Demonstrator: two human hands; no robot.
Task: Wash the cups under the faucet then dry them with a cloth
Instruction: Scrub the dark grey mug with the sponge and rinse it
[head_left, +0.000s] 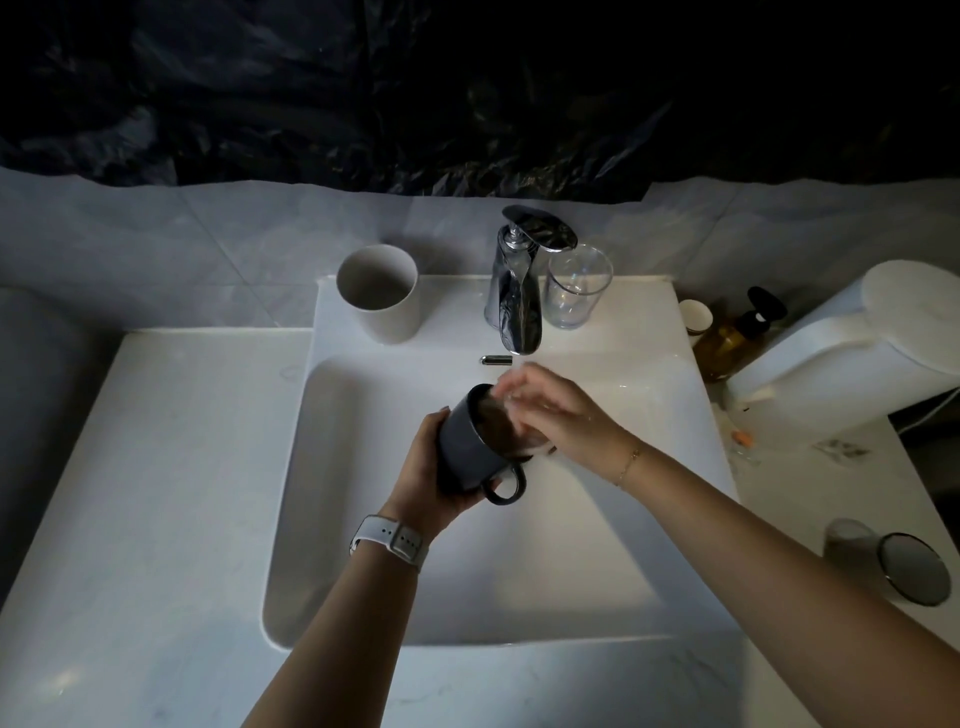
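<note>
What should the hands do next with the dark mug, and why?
Probably keep rubbing round the inside a little more. The left hand grips the dark mug, tilted over the sink below the faucet, and the right hand has its blurred fingers at the mug's mouth. No cloth shows, so drying likely comes later.

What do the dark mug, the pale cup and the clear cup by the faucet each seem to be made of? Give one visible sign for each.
Dark mug: probably glazed ceramic; opaque body with a soft sheen and a thick looped handle.
Pale cup: matte ceramic or plastic, hard to tell; dull, even off-white surface without glare.
Clear cup: glass or clear plastic; the counter shows through it, with bright rim highlights.
</note>
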